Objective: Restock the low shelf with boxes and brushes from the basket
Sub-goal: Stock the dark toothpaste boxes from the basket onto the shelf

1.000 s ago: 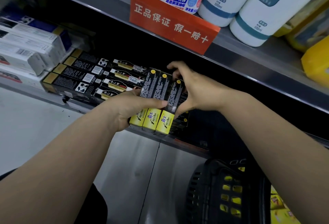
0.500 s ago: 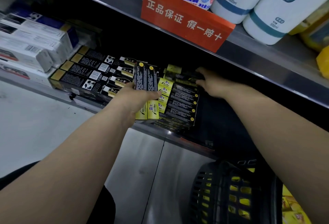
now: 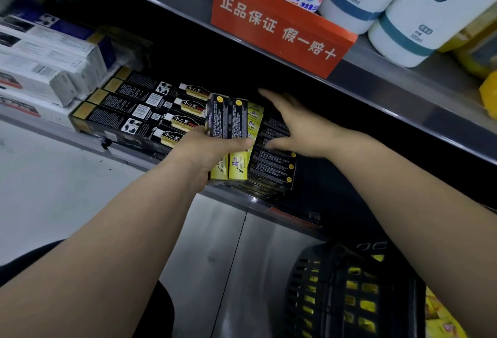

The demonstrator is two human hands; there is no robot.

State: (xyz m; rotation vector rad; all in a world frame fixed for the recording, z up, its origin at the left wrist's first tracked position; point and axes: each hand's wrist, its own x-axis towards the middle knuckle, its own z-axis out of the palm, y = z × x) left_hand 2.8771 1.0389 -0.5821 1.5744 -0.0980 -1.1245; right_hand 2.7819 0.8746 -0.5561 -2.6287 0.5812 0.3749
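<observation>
Black and yellow are the colours of the two boxes (image 3: pixel 227 120) the left hand (image 3: pixel 209 152) grips side by side, thumb wrapped across their fronts and fingers behind, so that they stand upright at the front of the low shelf (image 3: pixel 242 199). Their yellow ends point down and their black ends, each with a small gold dot, point up. Just behind and to the right of them lies a stack (image 3: pixel 271 168) of the same boxes, flat on the low shelf with the long sides facing out. The right hand (image 3: pixel 298 128) is spread wide above that stack and holds nothing, its fingers straight and reaching into the dark of the shelf, its thumb low by the top boxes; whether it touches them I cannot tell. To the left of the held pair, black-gold boxes (image 3: pixel 129 112) lie in a neat row, and further left are white boxes (image 3: pixel 40 69), blurred. Down at the lower right sits the basket (image 3: pixel 317 297), black and slotted, with yellow packs showing through its wall. Overhead, a red sign (image 3: pixel 277 28) with white characters hangs on the edge of the upper shelf (image 3: pixel 403 106), and white bottles (image 3: pixel 403 20) banded in blue stand on it.
</observation>
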